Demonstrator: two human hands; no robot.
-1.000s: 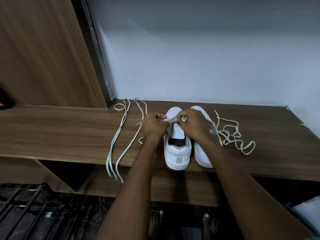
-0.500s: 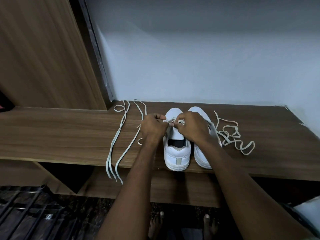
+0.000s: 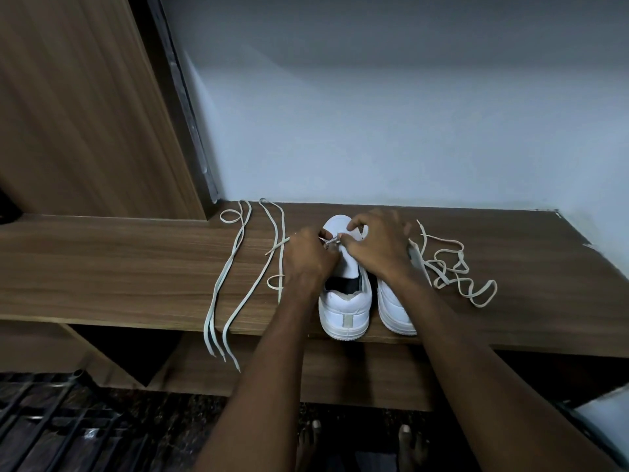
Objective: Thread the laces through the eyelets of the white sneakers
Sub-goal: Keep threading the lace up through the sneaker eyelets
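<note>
My two white sneakers stand side by side on the counter (image 3: 136, 267), heels toward me; the left sneaker (image 3: 343, 301) shows its dark opening, the right sneaker (image 3: 394, 308) is half under my wrist. My left hand (image 3: 308, 255) and right hand (image 3: 377, 245) both pinch the lace (image 3: 332, 240) over the left sneaker's tongue. Compared with a second ago, my right hand sits farther toward the toe. A spare lace (image 3: 235, 284) lies to the left.

Two white sneakers (image 3: 345, 301) sit side by side on one wooden shelf (image 3: 119, 267), two hands, left (image 3: 311, 258) and right (image 3: 377, 247), meet over the left shoe, one loose lace (image 3: 235, 267) trails at left, one tangled lace (image 3: 452, 267) at right, and two bare feet (image 3: 406, 441) show below
</note>
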